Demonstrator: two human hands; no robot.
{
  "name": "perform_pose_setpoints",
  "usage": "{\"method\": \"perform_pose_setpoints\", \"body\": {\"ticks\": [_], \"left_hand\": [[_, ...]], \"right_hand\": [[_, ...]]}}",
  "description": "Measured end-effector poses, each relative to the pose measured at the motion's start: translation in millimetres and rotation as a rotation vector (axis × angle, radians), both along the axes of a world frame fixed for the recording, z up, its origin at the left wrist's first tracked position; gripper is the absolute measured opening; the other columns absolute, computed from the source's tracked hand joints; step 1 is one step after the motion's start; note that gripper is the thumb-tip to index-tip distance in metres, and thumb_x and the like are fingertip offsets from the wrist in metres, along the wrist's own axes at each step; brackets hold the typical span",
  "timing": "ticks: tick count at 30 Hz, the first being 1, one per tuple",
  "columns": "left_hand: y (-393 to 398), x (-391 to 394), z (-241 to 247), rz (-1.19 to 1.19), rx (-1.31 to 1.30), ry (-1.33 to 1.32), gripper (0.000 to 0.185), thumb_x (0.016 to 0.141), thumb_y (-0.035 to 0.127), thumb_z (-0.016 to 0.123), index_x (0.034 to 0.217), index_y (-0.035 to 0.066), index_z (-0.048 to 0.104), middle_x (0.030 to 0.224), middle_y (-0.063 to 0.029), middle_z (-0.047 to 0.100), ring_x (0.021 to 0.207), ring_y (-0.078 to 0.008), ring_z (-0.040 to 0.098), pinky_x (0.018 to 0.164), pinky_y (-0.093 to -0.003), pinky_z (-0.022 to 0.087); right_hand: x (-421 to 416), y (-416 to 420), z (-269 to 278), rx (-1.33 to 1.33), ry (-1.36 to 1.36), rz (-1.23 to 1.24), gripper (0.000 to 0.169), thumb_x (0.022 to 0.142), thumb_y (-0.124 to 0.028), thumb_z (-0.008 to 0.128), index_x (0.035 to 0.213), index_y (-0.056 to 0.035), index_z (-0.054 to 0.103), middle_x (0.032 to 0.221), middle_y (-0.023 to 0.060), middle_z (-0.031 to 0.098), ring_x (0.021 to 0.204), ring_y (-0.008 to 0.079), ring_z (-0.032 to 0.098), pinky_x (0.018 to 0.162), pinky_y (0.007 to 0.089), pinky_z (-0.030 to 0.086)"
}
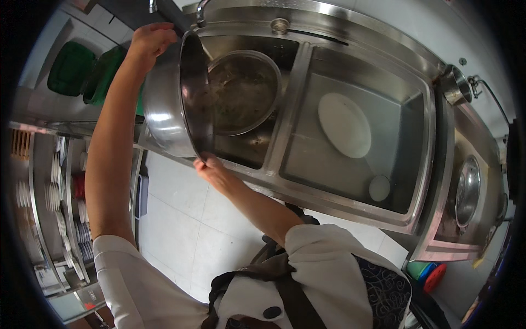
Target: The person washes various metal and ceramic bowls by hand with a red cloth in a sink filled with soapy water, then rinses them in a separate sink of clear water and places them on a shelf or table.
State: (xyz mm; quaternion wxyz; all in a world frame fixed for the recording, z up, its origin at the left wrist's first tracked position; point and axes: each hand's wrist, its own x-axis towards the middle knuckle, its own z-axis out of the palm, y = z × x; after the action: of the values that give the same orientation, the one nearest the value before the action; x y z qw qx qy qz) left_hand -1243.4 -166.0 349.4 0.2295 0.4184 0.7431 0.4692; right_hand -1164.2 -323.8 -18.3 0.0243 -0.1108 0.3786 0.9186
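Both of my hands are on a large stainless steel basin (164,111), tipped steeply so that its mouth faces the left sink compartment (242,150). My left hand (154,39) grips the rim at the far side. On the near side, the fingers of my right hand (211,168) close around the rim. Just right of the basin's mouth, a round metal-rimmed container (246,92) sits in that compartment, with murky liquid and greenish and brown bits in it. Whether liquid runs from the basin is hard to see.
Water fills the right sink compartment (394,144), where a white oval plate (345,125) and a small round white dish (379,188) lie. Faucets (201,14) rise behind. A metal pot (454,85) and metal bowl (467,193) stand right. Shelves of dishes (51,197) flank the left.
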Motion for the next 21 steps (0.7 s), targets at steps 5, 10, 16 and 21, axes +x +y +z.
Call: {"method": "perform_pose_setpoints", "body": {"ticks": [5, 10, 16, 21], "left_hand": [[-2, 50, -1, 0.154, -0.101, 0.34, 0.028, 0.068, 0.012, 0.062, 0.092, 0.0, 0.058, 0.06, -0.0042, 0.053, 0.05, -0.0095, 0.05, 0.042, -0.0208, 0.04], [-45, 69, 7, 0.156, -0.153, 0.289, 0.029, 0.073, 0.021, 0.061, 0.092, 0.0, 0.058, 0.066, -0.0049, 0.056, 0.055, -0.0122, 0.056, 0.047, -0.024, 0.048], [-126, 100, 43, 0.226, 0.085, 0.132, 0.029, 0.072, 0.023, 0.063, 0.092, 0.002, 0.06, 0.063, -0.0001, 0.051, 0.052, -0.0103, 0.049, 0.047, -0.0247, 0.043], [-198, 79, 14, 0.206, 0.168, -0.243, 0.031, 0.067, 0.017, 0.068, 0.095, 0.008, 0.061, 0.087, -0.0007, 0.061, 0.069, -0.0064, 0.052, 0.05, -0.0179, 0.034]], "right_hand": [[25, -4, 84, -0.1, -0.095, 0.038, 0.015, 0.077, -0.002, 0.05, 0.063, -0.0014, 0.045, 0.048, -0.0018, 0.034, 0.041, 0.0074, 0.038, 0.031, 0.0154, 0.038], [46, -19, 103, -0.068, -0.011, 0.131, 0.019, 0.073, -0.001, 0.053, 0.058, -0.0043, 0.042, 0.051, 0.0002, 0.038, 0.044, 0.0094, 0.04, 0.033, 0.0147, 0.038], [130, -3, 141, 0.127, -0.309, 0.086, 0.014, 0.074, 0.0, 0.051, 0.064, -0.0037, 0.042, 0.06, 0.0026, 0.04, 0.049, 0.0099, 0.04, 0.035, 0.015, 0.036], [228, 1, 151, 0.648, -0.863, -0.266, 0.01, 0.069, -0.001, 0.053, 0.066, -0.0056, 0.045, 0.062, 0.0033, 0.04, 0.053, 0.0139, 0.039, 0.037, 0.0284, 0.033]]}}
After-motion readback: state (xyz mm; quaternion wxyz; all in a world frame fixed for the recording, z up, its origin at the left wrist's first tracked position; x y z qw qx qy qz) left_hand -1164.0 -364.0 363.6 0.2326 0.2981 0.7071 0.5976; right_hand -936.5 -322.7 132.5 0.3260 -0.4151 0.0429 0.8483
